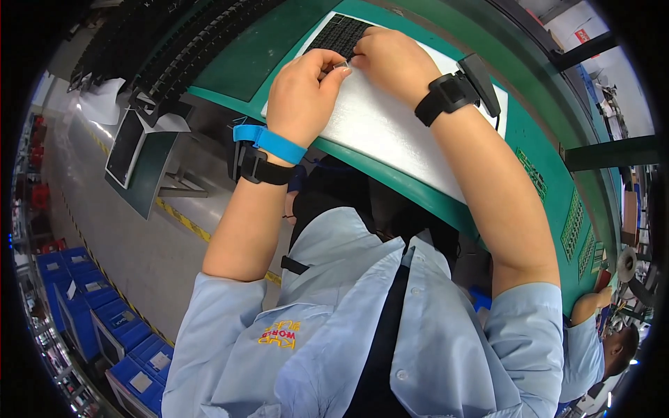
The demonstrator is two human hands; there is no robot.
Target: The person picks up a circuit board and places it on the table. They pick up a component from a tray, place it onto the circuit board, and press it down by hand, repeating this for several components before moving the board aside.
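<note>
My left hand (302, 94) pinches a small, pale, shiny piece (341, 65) between thumb and forefinger; it is too small to name. Close beside it is my right hand (394, 61), its fingers bent and pressed together, tips at the edge of a dark gridded panel (336, 33) of small black blocks. Whatever those right fingers hold, if anything, is hidden. The panel lies at the far end of a white foam-like board (390, 122) on the green worktop (380, 174). Both wrists wear black straps, and the left also has a blue band.
Green circuit boards (573, 226) lie along the worktop's right side. A black slotted track (174, 56) runs at the far left. Blue bins (125, 324) stand on the floor at lower left, near a side stand (150, 167). Another person (592, 348) works at the right.
</note>
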